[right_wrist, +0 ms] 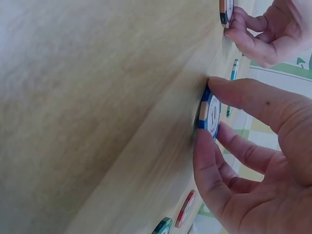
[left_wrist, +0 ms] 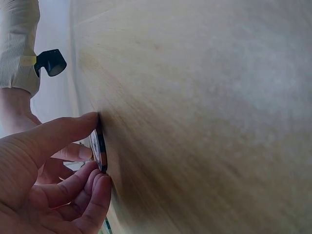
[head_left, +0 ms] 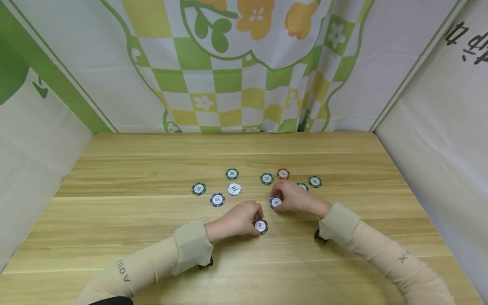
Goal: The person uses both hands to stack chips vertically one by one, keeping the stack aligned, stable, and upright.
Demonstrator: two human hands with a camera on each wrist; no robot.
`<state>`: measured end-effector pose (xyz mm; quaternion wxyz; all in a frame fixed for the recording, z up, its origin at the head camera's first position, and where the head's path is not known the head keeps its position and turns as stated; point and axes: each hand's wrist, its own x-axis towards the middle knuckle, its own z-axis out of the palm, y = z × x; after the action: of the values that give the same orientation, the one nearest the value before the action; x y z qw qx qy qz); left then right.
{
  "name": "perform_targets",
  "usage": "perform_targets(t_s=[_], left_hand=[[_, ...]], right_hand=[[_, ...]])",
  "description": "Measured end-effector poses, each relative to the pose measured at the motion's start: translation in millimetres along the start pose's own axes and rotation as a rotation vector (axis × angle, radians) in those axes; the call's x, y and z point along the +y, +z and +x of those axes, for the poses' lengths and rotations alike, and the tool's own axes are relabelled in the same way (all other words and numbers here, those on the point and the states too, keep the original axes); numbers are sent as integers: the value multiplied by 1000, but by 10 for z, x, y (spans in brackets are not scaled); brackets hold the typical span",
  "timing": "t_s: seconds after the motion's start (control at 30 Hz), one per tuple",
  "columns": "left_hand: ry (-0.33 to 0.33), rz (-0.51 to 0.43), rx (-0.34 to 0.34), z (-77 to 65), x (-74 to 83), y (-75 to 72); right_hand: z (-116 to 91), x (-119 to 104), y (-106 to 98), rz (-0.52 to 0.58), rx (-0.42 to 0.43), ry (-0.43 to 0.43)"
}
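Note:
Between thumb and fingertips, my left hand [head_left: 241, 218] pinches a black poker chip [head_left: 261, 226] marked 100, close to the tabletop. My right hand [head_left: 295, 196] pinches a blue poker chip [head_left: 276, 202] marked 10, a little farther back and to the right. In the right wrist view the blue chip's rim [right_wrist: 204, 114] sits between thumb and fingers. The left wrist view catches the black chip [left_wrist: 100, 148] nearly edge-on. Just beyond my right hand lie a green chip [head_left: 267, 178] and a red chip [head_left: 283, 173]; another green chip [head_left: 303, 186] is partly hidden by that hand.
On the wooden table [head_left: 133, 237], left of centre, lie a white chip [head_left: 234, 189], a second blue chip [head_left: 217, 200] and two green chips, one nearer the back [head_left: 232, 173] and one farther left [head_left: 199, 189]. A green chip [head_left: 314, 181] lies at right. Patterned cloth [head_left: 232, 80] hangs behind.

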<state>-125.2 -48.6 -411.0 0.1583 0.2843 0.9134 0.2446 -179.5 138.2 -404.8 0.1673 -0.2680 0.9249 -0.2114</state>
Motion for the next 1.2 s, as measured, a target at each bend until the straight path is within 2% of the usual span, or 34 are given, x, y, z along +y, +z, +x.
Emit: perform_targets(t_s=[0.37,0.63,0.8,1.0,1.2], left_hand=[[-1,-3,15,4,-9,9],[-2,-3,17,11,-7,10],[-8,9,22,17,-4,16],[-21,11,28,21,3,20],[-25,4,34,24,-6,28]], right_hand=[[-31,2,-4,82,56,62],[-45,11,-8,91,84,64],[-51,44,-16,135,63,52],[-57,90,-26,230,37,78],[-64,123,-30,362,-15,150]])
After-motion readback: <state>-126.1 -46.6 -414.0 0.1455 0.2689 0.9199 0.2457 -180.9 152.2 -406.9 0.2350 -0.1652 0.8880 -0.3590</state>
